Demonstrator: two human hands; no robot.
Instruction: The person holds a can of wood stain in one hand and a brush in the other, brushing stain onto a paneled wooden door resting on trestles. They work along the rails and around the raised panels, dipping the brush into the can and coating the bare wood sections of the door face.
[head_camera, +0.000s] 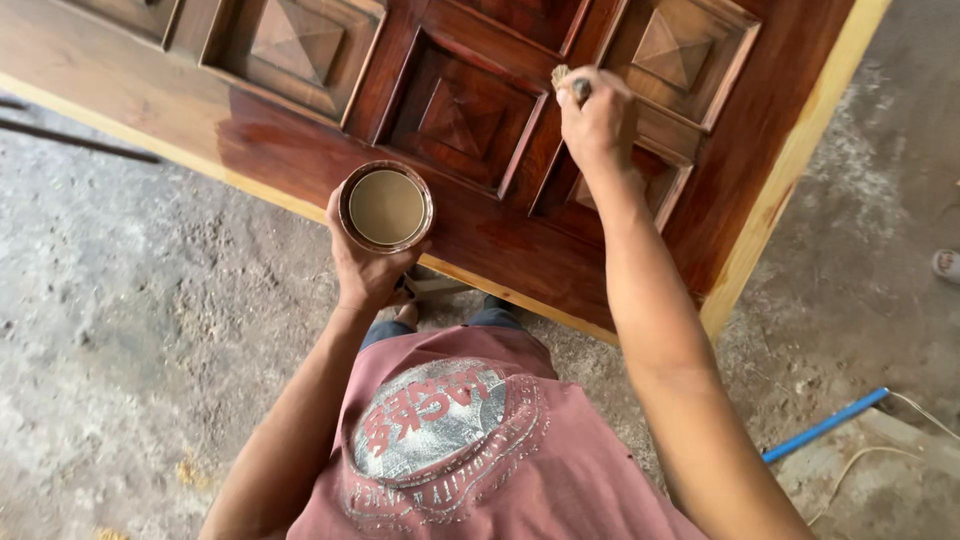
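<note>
Left hand (365, 260) is wrapped around a round tin (386, 207) of tan liquid, cupped from below, held over the lower edge of the carved wooden door (470, 110). Door lies flat, surface glossy red-brown. Right hand (597, 122) is fisted on a small brush (566, 78), tip against a raised door panel. Blue pipe (825, 425) on concrete floor (130, 330), far right.

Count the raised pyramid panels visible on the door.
4: one at the top left, one in the centre beside the left hand's can, one at the top right, one partly hidden behind the right hand. More may lie beyond the frame.
</note>
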